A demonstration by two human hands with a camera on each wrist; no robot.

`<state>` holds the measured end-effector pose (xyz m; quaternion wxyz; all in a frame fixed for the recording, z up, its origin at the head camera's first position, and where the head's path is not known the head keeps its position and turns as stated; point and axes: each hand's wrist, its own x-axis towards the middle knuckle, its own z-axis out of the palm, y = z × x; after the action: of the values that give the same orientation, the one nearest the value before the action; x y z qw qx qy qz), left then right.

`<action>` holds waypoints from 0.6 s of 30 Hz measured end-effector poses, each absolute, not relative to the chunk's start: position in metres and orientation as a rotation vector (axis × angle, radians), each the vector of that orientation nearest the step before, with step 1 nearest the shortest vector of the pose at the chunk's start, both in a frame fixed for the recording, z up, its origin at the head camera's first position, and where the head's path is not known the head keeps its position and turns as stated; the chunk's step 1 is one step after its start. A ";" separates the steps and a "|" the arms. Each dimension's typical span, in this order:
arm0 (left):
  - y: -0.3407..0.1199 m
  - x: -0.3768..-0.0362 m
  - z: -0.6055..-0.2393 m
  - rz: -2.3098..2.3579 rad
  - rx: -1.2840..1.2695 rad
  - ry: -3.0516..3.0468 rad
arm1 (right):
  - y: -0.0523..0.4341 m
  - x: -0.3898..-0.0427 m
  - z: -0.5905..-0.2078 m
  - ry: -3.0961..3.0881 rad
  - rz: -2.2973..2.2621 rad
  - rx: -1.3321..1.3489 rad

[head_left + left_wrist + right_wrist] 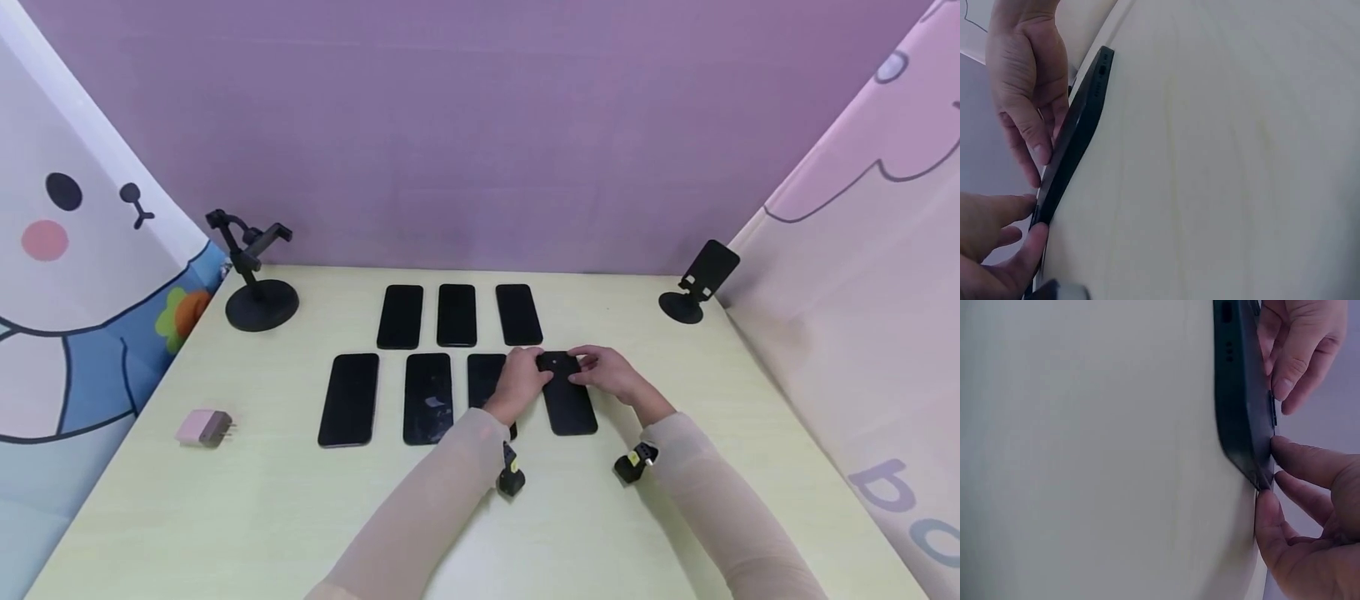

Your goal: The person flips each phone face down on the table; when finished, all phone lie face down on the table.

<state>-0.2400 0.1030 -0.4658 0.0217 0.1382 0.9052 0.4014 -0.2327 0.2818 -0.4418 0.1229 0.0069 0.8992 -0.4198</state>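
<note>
A dark smartphone [570,408] lies on the table, its far end between both hands, with a raised camera area near that end. At its far left corner, my left hand [519,379] pinches the edge with thumb and fingers. My right hand [611,373] grips the far right edge, thumb nearer me and fingers farther off. Both wrist views show the phone's port end [1102,69] and fingertips [1269,506] against its sides. Under the left hand and wrist, another black phone [483,375] is partly hidden.
Two more phones [348,400] lie left in the front row; a back row of three phones [457,315] sits behind. A black stand [262,305] is at back left, a smaller phone stand [708,271] at back right. A pink charger plug [202,427] lies left.
</note>
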 end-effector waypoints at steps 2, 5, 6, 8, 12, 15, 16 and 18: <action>0.101 -0.240 -0.465 1.240 0.443 2.811 | 0.281 -0.233 -0.441 2.631 -1.198 0.010; 0.096 -0.239 -0.462 1.291 0.479 2.771 | 0.279 -0.233 -0.437 2.666 -1.131 0.005; 0.093 -0.238 -0.461 1.318 0.483 2.748 | 0.278 -0.233 -0.434 2.681 -1.111 0.003; 0.086 -0.237 -0.458 1.386 0.480 2.693 | 0.273 -0.231 -0.426 2.711 -1.070 0.000; 0.068 -0.236 -0.451 1.448 0.459 2.651 | 0.258 -0.230 -0.413 2.741 -1.073 -0.063; 0.052 -0.237 -0.446 1.435 0.466 2.687 | 0.244 -0.231 -0.410 2.726 -1.106 -0.084; 0.046 -0.237 -0.444 1.424 0.472 2.705 | 0.239 -0.232 -0.410 2.708 -1.119 -0.072; 0.035 -0.237 -0.442 1.409 0.460 2.732 | 0.230 -0.233 -0.410 2.713 -1.123 -0.085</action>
<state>-0.2372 0.0345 -0.4416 0.0166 0.1480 0.8788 0.4534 -0.2333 0.2302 -0.4104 0.1022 -0.0287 0.9188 -0.3802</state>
